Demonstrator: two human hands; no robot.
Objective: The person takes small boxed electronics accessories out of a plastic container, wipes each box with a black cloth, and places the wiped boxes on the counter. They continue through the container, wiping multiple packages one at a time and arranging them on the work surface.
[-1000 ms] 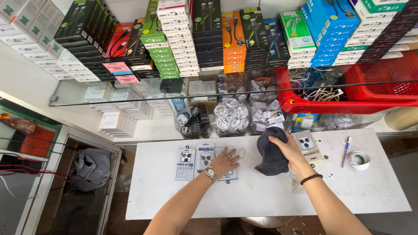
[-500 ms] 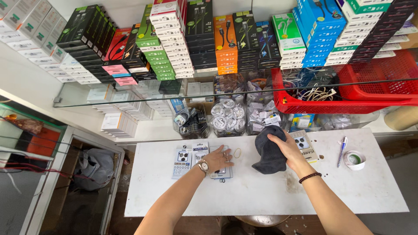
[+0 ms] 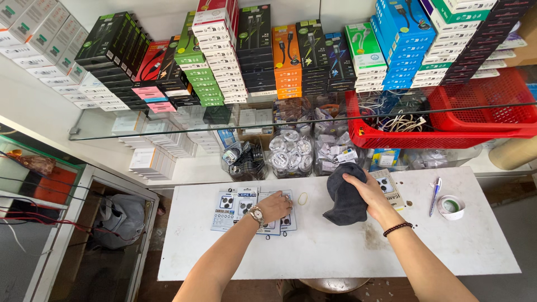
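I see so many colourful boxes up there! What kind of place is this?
It looks like a small shop or stall for phone accessories. Stacked boxes picturing cables line the shelf, a red basket holds loose cables, and flat carded packs lie on the white table under the left hand.

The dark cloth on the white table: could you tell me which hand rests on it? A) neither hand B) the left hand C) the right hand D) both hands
C: the right hand, with a bead bracelet at its wrist, lies on the dark cloth, while the left hand presses on the flat packets farther left on the table.
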